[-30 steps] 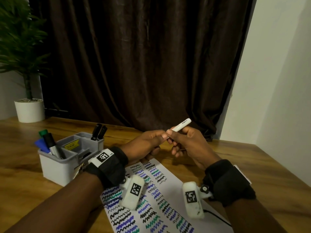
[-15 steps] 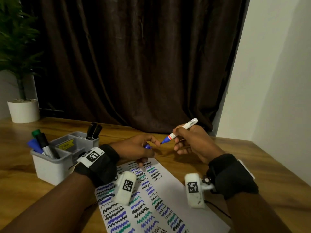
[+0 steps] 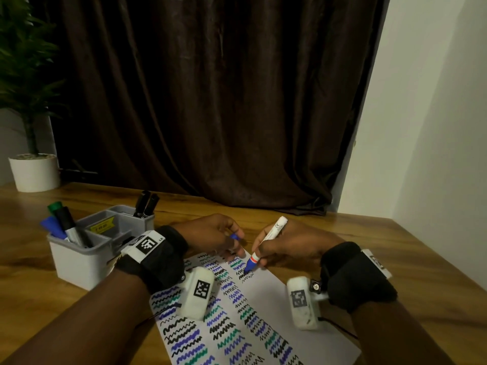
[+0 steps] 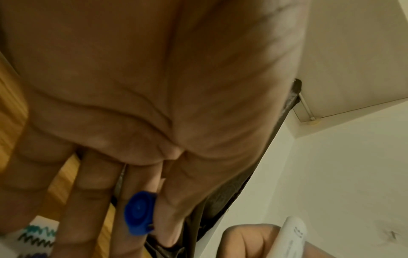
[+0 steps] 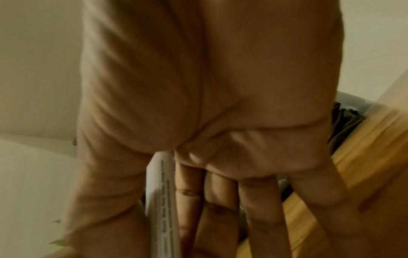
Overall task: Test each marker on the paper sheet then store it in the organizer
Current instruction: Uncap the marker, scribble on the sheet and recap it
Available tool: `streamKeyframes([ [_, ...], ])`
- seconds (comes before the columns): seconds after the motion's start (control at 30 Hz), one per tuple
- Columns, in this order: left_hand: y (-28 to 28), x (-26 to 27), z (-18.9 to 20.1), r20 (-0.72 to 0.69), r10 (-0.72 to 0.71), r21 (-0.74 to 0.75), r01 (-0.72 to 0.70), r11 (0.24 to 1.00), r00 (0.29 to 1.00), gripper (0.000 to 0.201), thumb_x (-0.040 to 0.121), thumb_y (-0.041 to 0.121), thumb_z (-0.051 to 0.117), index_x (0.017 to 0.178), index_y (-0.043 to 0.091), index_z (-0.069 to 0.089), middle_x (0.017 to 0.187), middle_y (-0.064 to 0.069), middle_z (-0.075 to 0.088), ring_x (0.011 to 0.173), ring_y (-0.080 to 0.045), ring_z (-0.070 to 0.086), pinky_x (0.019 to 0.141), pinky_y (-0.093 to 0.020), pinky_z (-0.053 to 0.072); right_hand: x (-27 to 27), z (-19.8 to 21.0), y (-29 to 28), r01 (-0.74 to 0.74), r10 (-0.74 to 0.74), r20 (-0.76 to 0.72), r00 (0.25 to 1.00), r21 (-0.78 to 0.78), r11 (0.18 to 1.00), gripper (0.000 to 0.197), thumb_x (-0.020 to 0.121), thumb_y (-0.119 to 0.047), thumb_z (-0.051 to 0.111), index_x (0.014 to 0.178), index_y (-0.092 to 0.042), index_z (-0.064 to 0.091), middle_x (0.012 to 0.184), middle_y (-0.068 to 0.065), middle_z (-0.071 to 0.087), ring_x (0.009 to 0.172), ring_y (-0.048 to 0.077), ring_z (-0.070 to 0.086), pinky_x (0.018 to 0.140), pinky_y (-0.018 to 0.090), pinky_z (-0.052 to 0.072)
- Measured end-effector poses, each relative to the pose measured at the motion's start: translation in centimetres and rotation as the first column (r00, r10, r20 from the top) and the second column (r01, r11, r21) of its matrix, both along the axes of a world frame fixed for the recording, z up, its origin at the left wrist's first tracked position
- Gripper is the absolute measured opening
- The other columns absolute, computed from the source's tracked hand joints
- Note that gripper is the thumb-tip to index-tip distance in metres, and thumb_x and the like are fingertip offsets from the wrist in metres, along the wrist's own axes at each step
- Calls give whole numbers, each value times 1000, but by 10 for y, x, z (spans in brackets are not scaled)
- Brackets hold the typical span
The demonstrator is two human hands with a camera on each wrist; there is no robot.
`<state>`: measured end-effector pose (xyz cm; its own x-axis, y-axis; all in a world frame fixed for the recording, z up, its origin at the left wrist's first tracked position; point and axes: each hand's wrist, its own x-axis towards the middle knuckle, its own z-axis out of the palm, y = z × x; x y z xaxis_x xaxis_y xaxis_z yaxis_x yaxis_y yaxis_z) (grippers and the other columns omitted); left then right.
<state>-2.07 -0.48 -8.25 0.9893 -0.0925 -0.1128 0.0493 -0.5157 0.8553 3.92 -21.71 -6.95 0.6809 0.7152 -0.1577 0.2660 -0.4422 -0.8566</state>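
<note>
My right hand [image 3: 266, 255] grips a white marker [image 3: 267, 239] with a blue nib, tip down on the paper sheet [image 3: 274, 299] among rows of squiggles. The same marker [image 5: 162, 200] runs between thumb and fingers in the right wrist view. My left hand [image 3: 226, 239] pinches the blue cap [image 3: 234, 236] between thumb and forefinger, and its other fingers reach down to the sheet's far edge. The cap [image 4: 139, 213] shows end-on in the left wrist view. A grey organizer [image 3: 76, 256] stands to the left with several markers in it.
A potted plant [image 3: 34, 172] in a white pot stands at the far left on the wooden table [image 3: 395, 259]. A dark curtain hangs behind, and a white wall runs along the right side.
The cap came off the marker into my left hand. My right hand swung the marker tip down from mid-air onto the paper.
</note>
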Motion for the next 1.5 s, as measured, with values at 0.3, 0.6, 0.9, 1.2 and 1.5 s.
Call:
streamKeyframes([
  [0.3,0,-1,0,-12,0,1,0,1000,1000,26,98,3,59,124,2,58,102,-12,78,91,-27,71,94,-43,57,-1,3,1,-84,92,102,990,-85,993,22,90,-6,73,107,8,72,84,8,79,82,20,76,86,34,62],
  [0.6,-2,-2,1,-37,35,17,-34,999,999,25,98,6,61,123,7,60,106,-11,79,107,-33,72,102,-50,54,-4,4,0,-110,113,42,993,-72,991,26,90,-5,74,109,13,70,91,18,78,82,17,76,83,30,63],
  [0.9,-3,-1,1,-26,32,40,-31,999,999,27,99,6,60,125,4,58,108,-13,78,106,-33,73,104,-52,53,-2,3,1,-103,109,67,992,-94,990,26,90,-8,76,109,9,72,86,9,80,96,25,78,96,40,61],
  [1.2,-2,-1,2,-36,18,61,-16,998,999,26,97,7,62,123,7,59,107,-11,79,109,-36,71,105,-56,50,1,1,0,-80,87,81,993,-79,994,23,89,-3,75,106,12,72,82,10,79,79,17,77,82,30,63],
  [1.5,-4,-2,3,-36,32,49,-31,998,999,28,98,6,61,126,4,58,109,-13,78,109,-35,71,103,-50,53,5,0,0,-75,86,134,987,-88,993,21,89,-6,74,103,9,74,91,23,79,84,25,76,87,35,63],
])
